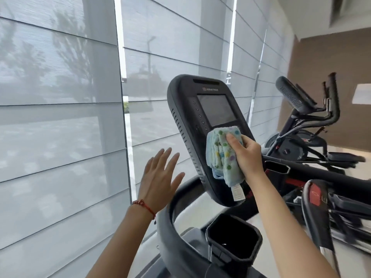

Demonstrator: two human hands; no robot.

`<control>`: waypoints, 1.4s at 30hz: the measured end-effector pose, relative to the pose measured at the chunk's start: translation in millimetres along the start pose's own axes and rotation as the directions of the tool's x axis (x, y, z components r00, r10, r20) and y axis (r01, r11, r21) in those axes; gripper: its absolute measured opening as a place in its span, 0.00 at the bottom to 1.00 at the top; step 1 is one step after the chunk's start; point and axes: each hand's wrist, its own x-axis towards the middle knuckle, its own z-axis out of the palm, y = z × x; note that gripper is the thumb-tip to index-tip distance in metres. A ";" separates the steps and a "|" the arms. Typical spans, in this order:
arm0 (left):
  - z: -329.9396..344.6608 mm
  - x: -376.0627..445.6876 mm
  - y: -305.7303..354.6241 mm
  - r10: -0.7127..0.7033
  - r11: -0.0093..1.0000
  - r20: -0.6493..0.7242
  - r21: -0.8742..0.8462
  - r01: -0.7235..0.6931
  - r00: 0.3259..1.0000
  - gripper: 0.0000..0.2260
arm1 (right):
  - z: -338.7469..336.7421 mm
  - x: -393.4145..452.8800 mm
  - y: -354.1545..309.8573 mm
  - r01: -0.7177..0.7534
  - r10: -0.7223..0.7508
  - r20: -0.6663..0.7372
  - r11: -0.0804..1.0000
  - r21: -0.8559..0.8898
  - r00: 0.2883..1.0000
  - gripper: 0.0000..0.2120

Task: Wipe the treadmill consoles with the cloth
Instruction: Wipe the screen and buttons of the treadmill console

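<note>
One cloth gripped in right hand, pressed against console | left hand spread, free

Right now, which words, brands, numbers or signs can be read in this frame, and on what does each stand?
"STAR TRAC": on the console, above its screen.
Markings by the buttons left of the screen: too small to read.
White tag on the cloth: blurred, unreadable.
Red label on the handle at right: unreadable.
</note>
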 end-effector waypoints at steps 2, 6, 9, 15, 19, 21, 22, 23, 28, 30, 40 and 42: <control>9.2 20.1 -3.3 0.016 1.000 -0.023 -0.019 -0.017 1.000 0.24 | -1.5 18.2 3.5 0.013 -0.014 -0.022 1.000 -0.019 1.000 0.08; 26.7 55.0 -12.0 0.043 0.999 -0.082 -0.026 -0.046 0.996 0.25 | -5.0 57.6 10.5 0.020 -0.021 -0.053 0.999 -0.032 0.998 0.10; 35.1 79.5 -16.4 0.033 0.999 -0.121 -0.013 -0.035 0.992 0.25 | -3.1 85.9 9.0 0.032 -0.033 -0.048 0.999 -0.014 0.998 0.10; 45.8 120.1 -20.4 0.030 1.000 -0.139 0.009 -0.029 0.990 0.26 | 6.6 137.8 11.2 0.011 -0.011 -0.017 1.000 0.022 1.000 0.08; 55.2 141.7 -23.8 0.008 1.000 -0.150 0.010 -0.007 0.989 0.27 | 15.3 167.4 24.1 0.009 -0.009 0.004 0.999 -0.041 1.000 0.08; 59.0 149.6 -24.4 -0.002 1.000 -0.150 0.008 0.003 0.989 0.27 | 22.7 178.4 31.7 0.000 0.002 0.025 0.997 -0.081 1.000 0.08; 60.4 153.2 -24.7 0.001 1.000 -0.152 0.016 0.002 0.988 0.27 | 27.3 181.7 35.1 0.002 0.003 0.042 0.993 -0.121 0.999 0.08; 61.5 157.0 -25.5 0.003 1.000 -0.157 0.025 0.001 0.988 0.27 | 32.4 184.3 38.6 0.012 -0.004 0.053 0.986 -0.168 0.999 0.08; 68.1 170.7 -32.9 0.004 0.998 -0.184 0.058 0.007 0.983 0.28 | 59.0 184.3 61.1 0.027 -0.056 -0.073 0.938 -0.346 0.996 0.14; 72.7 171.5 -34.2 0.017 0.997 -0.195 0.081 -0.002 0.981 0.27 | 64.3 184.5 68.2 0.036 -0.071 -0.092 0.942 -0.335 0.993 0.18; 81.7 175.2 -37.2 0.074 0.990 -0.271 0.137 -0.037 0.960 0.27 | 82.3 235.0 61.7 0.305 -0.336 -0.024 0.880 -0.365 0.941 0.19; 81.7 175.3 -36.8 0.079 0.988 -0.281 0.150 -0.037 0.957 0.27 | 72.0 250.6 70.0 0.258 -0.296 -0.051 0.894 -0.367 0.954 0.19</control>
